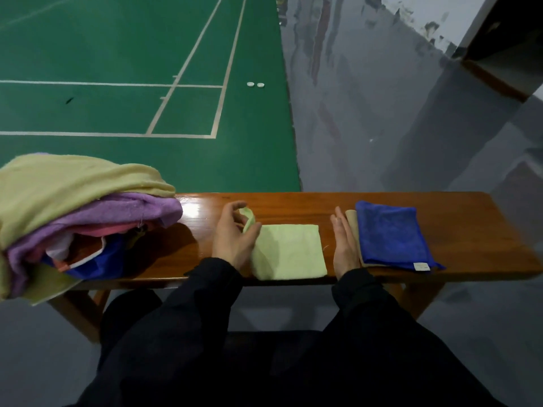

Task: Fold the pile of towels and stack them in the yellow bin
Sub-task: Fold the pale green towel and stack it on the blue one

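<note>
Head view: left hand (232, 239) pinching towel (289, 252)

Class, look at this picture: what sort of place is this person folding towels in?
Probably an indoor sports hall: a green court with white boundary lines lies beyond the wooden bench.

- My left hand (233, 239) sits left of centre, fingers curled, thumb and fingertips closing my grip on a raised corner of the light green towel (289, 251).
- My right hand (346, 245) stands on its edge, right of centre, fingers straight and together, pointing to the far side, gripping nothing.
- Both forearms, in dark sleeves, reach forward from the near side.
</note>
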Demonstrator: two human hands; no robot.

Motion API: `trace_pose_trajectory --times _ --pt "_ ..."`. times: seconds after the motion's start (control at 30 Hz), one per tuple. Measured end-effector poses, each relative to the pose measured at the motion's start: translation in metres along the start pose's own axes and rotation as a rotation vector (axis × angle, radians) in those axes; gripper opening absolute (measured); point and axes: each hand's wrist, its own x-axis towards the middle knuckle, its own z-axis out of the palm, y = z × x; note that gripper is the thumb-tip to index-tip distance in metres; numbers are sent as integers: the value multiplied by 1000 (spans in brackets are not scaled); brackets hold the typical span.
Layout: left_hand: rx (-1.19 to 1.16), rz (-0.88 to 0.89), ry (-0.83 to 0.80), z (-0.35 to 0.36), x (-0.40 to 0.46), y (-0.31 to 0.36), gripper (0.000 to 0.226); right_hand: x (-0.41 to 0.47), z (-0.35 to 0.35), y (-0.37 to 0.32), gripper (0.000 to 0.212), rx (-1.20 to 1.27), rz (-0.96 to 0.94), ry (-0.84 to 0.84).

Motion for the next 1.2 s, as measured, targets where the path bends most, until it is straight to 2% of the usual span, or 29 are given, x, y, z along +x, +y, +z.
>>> trace_pose_trajectory --times 0.2,0.27,0.3,0.4,0.47,0.53,0.63,0.7,0.77,0.83,0.93,1.0,1.1,1.17,1.2 --pt "56 118 -215 72 -19 23 42 -2 -4 0 70 74 4 10" --pt "160 154 -337 89 -28 20 55 -3 -6 0 71 85 0 0" --pt "233 168 -349 92 -33 15 61 -3 -7 -1 67 82 -2 -4" --pt "389 151 -135 84 -40 -7 57 -1 -11 2 53 26 -20 -29" --pt "403 49 -42 73 -39 -19 50 1 -10 6 55 -64 -44 -65" --pt "340 -81 -46 66 -36 -23 54 1 -6 12 59 -231 -91 -107" --pt "116 -263 -59 66 -26 -21 78 -2 7 18 63 -535 -145 -175" --pt "-63 -457 -69 69 -18 -17 92 -5 12 18 64 -620 -139 -177" --pt "-170 -550 -153 72 -13 -10 80 -9 11 14 65 -545 -102 -148" --pt "-309 -526 -238 74 -19 5 52 -16 6 7 65 -365 -43 -126" --pt "-676 -466 -406 75 -33 45 32 -26 -5 -9 53 132 141 -30" --pt "-868 -428 -563 77 -40 77 33 -34 -17 -20 53 438 240 -35" --pt "-957 -395 -703 98 -42 109 49 -44 -44 -38 50 797 292 -141" --pt "-959 -390 -753 116 -38 119 54 -38 -72 -43 48 842 233 -128" --pt "-968 -399 -769 124 -35 121 55 -34 -86 -46 55 824 190 -100"
